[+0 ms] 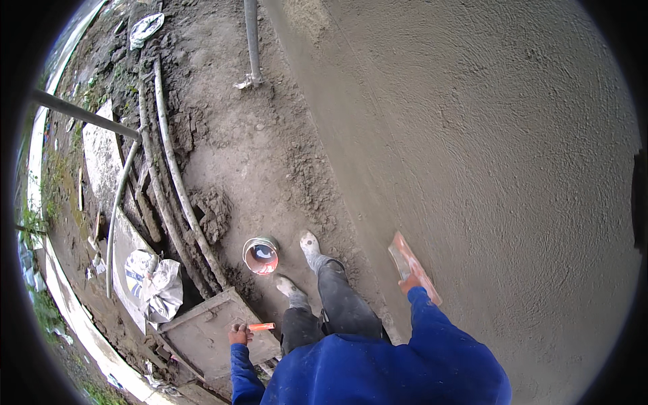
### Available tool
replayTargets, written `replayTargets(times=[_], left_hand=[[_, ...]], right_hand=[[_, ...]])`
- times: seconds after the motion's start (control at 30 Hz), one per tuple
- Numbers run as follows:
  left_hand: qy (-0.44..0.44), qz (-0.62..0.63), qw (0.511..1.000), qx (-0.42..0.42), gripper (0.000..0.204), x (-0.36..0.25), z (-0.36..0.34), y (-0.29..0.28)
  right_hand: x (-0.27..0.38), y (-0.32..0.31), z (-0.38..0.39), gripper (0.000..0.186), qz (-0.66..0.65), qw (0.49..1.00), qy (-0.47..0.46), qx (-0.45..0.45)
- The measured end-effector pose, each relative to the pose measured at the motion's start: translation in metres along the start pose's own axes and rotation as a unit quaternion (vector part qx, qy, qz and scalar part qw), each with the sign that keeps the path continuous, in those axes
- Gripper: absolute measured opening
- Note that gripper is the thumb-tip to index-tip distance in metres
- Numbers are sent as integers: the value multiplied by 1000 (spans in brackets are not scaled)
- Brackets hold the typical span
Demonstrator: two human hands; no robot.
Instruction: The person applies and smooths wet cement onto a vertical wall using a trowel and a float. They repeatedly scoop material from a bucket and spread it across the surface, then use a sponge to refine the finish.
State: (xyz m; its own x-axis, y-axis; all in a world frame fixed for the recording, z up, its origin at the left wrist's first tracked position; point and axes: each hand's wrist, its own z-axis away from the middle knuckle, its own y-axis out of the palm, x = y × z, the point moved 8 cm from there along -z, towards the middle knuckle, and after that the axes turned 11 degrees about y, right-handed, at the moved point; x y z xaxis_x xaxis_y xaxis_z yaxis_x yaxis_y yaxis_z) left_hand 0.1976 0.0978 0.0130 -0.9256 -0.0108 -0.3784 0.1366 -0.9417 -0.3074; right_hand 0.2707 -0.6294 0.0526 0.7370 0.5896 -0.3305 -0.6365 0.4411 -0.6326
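Observation:
My right hand (410, 283) is closed on a long plastering float (415, 264), orange-pink and smeared with grey. The float lies against the wet grey plaster wall (499, 175) on the right. Lower left, my left hand (239, 333) is closed around a short orange bar-shaped tool (262, 327); its kind cannot be made out. That hand is over a mortar-caked board (216, 331). Ahead of my feet, to the left, stands a round bucket (261, 268) with a wire handle and dark liquid inside.
Long poles (174, 169) lie on the muddy ground at the left, beside a knotted white sack (154, 287). A grey upright pole (252, 40) stands ahead, near the wall's foot. Another pole (88, 115) slants in from the left. Loose mortar crumbs line the ground along the wall.

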Motion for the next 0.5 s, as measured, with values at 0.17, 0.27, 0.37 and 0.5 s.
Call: replayTargets(times=[0.17, 0.27, 0.37, 0.5], left_hand=[[-57, -81, 994, 50, 22, 47, 5, 6], [-7, -115, 990, 76, 23, 22, -7, 15], [95, -67, 991, 66, 22, -24, -21, 16], [174, -77, 980, 60, 20, -101, -12, 1]], right_hand=[[-138, 93, 141, 79, 11, 972, 115, 206], [-154, 101, 199, 84, -93, 965, 148, 193], [-143, 149, 140, 79, 23, 999, -4, 49], [-28, 71, 158, 65, -115, 977, -116, -135]])
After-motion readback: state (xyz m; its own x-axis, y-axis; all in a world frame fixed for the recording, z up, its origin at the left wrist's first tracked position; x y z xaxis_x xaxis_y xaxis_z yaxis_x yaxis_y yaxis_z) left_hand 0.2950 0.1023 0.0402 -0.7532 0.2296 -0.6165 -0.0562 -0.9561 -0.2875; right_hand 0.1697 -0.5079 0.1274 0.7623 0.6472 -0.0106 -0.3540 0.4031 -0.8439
